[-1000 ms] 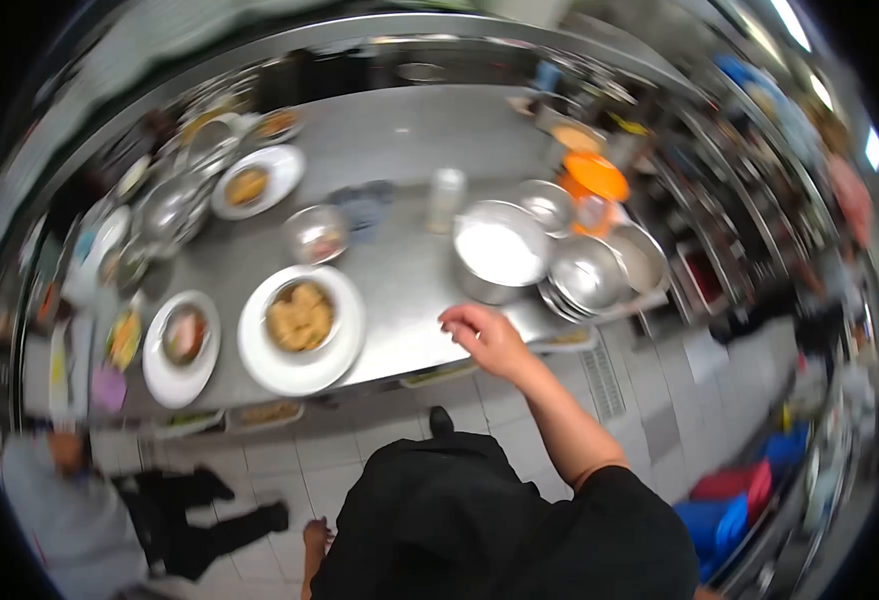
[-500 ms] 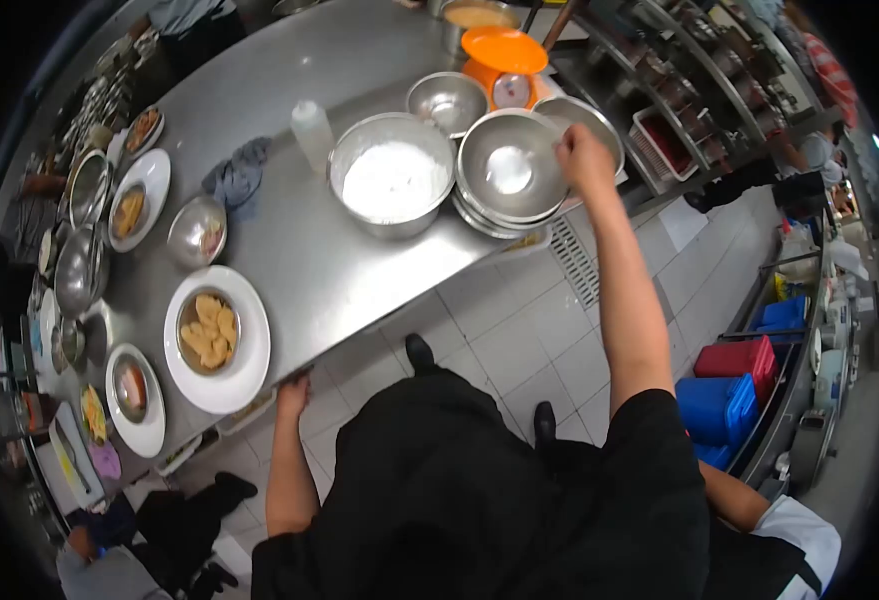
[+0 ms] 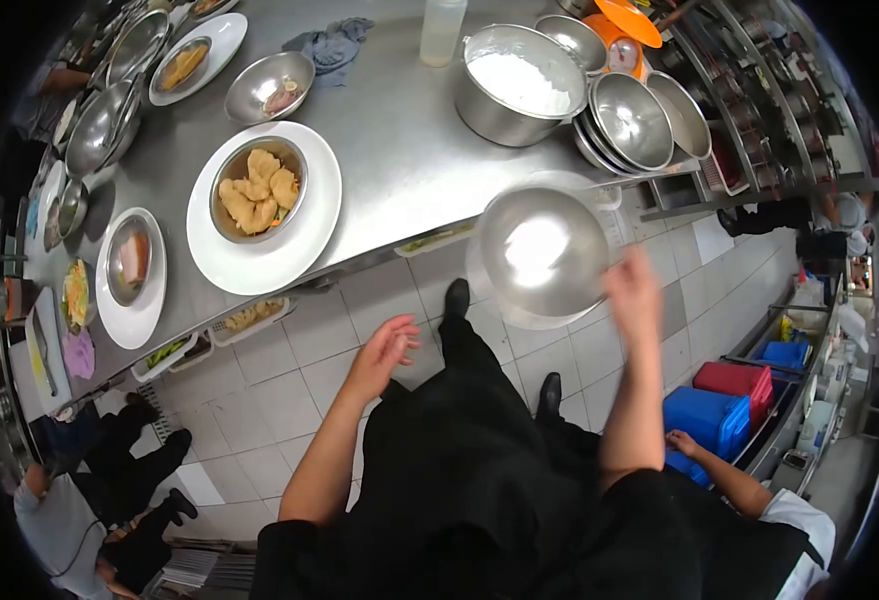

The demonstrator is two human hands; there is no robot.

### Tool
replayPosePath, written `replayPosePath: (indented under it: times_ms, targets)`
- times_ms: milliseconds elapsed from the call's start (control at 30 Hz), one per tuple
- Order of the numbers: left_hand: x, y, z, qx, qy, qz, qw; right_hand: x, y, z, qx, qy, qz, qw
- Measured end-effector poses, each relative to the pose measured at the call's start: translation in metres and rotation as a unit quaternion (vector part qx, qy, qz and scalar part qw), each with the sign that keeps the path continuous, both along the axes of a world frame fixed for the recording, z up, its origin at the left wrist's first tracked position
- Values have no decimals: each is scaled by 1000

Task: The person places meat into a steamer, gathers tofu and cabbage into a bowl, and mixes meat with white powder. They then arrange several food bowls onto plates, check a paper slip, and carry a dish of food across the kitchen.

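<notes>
A steel mixing bowl (image 3: pixel 539 255) hangs over the floor just off the table's front edge, its outline smeared by motion. My right hand (image 3: pixel 634 300), also blurred, grips it by the right rim. My left hand (image 3: pixel 384 355) is empty in front of the table, fingers loosely apart. Nearest to it on the table is a white plate (image 3: pixel 209 250) bearing a metal bowl of golden, battered-looking food pieces (image 3: pixel 256 192). Behind the held bowl stand a stack of steel bowls (image 3: pixel 631 125) and a deep pot (image 3: pixel 499 112) with white powder inside.
On the steel table (image 3: pixel 389 150) are a squeeze bottle (image 3: pixel 442 35), a grey cloth (image 3: pixel 329 48), a bowl with meat (image 3: pixel 264 85) and an orange scale (image 3: pixel 626 25). Blue (image 3: pixel 704 425) and red bins stand right. Co-workers are near at lower left and lower right.
My right hand has lifted a bowl from the stack and brought it toward me. My left hand has come off the table edge. The view has swung, so the table contents appear shifted.
</notes>
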State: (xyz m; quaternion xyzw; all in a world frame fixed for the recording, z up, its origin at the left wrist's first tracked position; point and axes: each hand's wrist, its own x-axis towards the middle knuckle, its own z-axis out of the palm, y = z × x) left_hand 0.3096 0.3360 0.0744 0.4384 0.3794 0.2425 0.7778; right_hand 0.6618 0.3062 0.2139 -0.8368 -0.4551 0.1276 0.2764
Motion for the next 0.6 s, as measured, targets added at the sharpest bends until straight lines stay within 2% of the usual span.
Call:
replayPosePath:
  times_ms: [33, 67, 100, 133, 200, 233, 267, 300, 333, 367, 400, 433, 467, 533, 567, 600]
  targets:
    - [3, -5, 4, -5, -61, 1, 998, -25, -8, -25, -73, 97, 56, 991]
    - [6, -14, -12, -40, -104, 44, 993, -51, -14, -56, -140, 151, 80, 975]
    - [7, -23, -29, -35, -34, 69, 996, -75, -18, -91, -193, 136, 124, 964]
    - [7, -29, -53, -28, 36, 93, 995, -97, -19, -115, -199, 131, 157, 958]
    - [-10, -41, -120, -151, 70, 176, 970, -103, -13, -200, -272, 204, 212, 916]
    - [-19, -43, -150, -225, 64, 207, 950, -101, -1, -251, -270, 201, 217, 916]
    - [-26, -42, -187, -223, 59, 213, 949, -95, 18, -305, -223, 135, 250, 932]
    - [-33, -45, -227, -224, 105, 216, 945, -86, 35, -358, -178, 71, 280, 941]
    - [-38, -52, -267, -227, 153, 216, 937, -75, 61, -413, -130, -49, 284, 949]
    - [-40, -55, -307, -227, 152, 221, 936, -63, 101, -458, -73, -169, 284, 941]
    - [-40, -55, -344, -166, 192, 204, 945, -59, 137, -477, -134, -222, 229, 938]
    - [-40, -52, -375, -103, 232, 186, 949, -42, 165, -517, -83, -234, 269, 930]
    - [-33, -44, -386, -97, 232, 194, 948, -29, 185, -554, -30, -245, 308, 919]
    - [-10, -27, -382, -74, 274, 166, 944, -38, 206, -587, -119, -240, 207, 941]
    - [-3, -21, -393, -54, 268, 168, 947, -41, 224, -604, 11, -290, 221, 931]
    - [2, -15, -403, -49, 266, 173, 947, -40, 238, -616, 19, -292, 223, 930]
